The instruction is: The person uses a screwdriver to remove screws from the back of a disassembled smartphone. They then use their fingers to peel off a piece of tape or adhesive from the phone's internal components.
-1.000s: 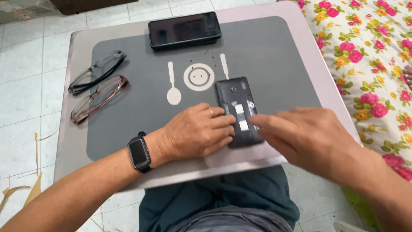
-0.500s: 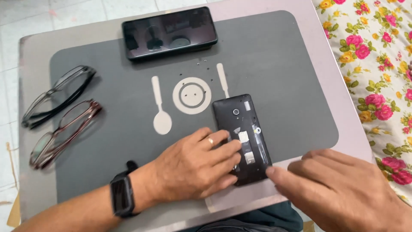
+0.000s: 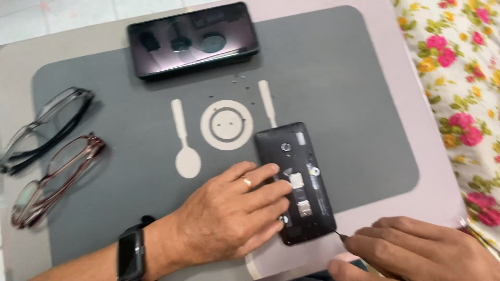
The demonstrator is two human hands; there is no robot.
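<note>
A black phone [image 3: 297, 171] with its back cover off lies on the grey mat [image 3: 354, 104], its inner parts showing. My left hand [image 3: 234, 213] rests flat on the mat with its fingertips pressing on the phone's left side; it wears a ring and a black smartwatch [image 3: 130, 252]. My right hand [image 3: 416, 250] sits at the lower right, pinched around a thin metal tool [image 3: 341, 235] whose tip is close to the phone's lower right corner.
A second black phone [image 3: 192, 39] lies screen up at the mat's far edge. Two pairs of glasses [image 3: 49, 156] lie at the left. Several tiny screws [image 3: 237, 80] are scattered on the mat near the printed cutlery design. A floral cloth [image 3: 463, 93] lies to the right.
My right hand has drawn back off the phone toward the lower right, and a thin tool shows in it. My left hand has stayed on the phone. The view has moved closer.
</note>
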